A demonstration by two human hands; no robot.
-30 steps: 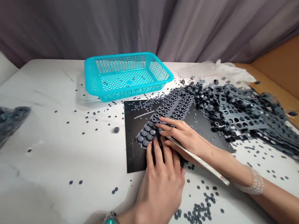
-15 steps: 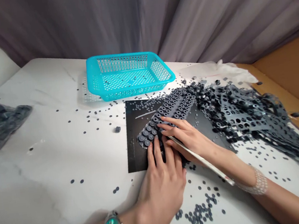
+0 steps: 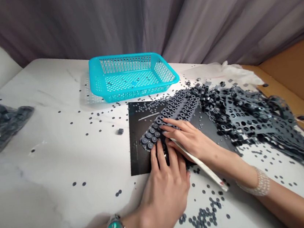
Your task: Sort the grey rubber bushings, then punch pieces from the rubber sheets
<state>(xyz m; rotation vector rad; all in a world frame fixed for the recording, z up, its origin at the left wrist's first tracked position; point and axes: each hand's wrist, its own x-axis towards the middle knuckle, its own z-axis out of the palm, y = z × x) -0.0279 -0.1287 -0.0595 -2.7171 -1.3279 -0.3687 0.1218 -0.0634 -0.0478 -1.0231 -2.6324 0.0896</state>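
Observation:
A grey strip with rows of round rings (image 3: pixel 180 105) lies diagonally across a black mat (image 3: pixel 141 159). At its near left end the round pieces have filled centres. My left hand (image 3: pixel 167 182) rests palm down with its fingers spread, fingertips against the strip's near edge. Above and right of it, my right hand (image 3: pixel 190 137) is closed round a thin white stick (image 3: pixel 203 167), which slants down toward the right wrist. The right fingertips touch the strip, and the stick's tip is hidden among the fingers.
Behind the mat stands a turquoise basket (image 3: pixel 135 93). Punched grey sheets and rings (image 3: pixel 246 113) are heaped at right, before a white plastic bag (image 3: pixel 243 75). At far left lies a clear bag of dark parts (image 3: pixel 0 125). Small dark discs (image 3: pixel 203 216) are scattered about.
The outer end of the white stick has swung left, away from the right wrist. Both hands keep nearly the same place, and the whole view has shifted slightly.

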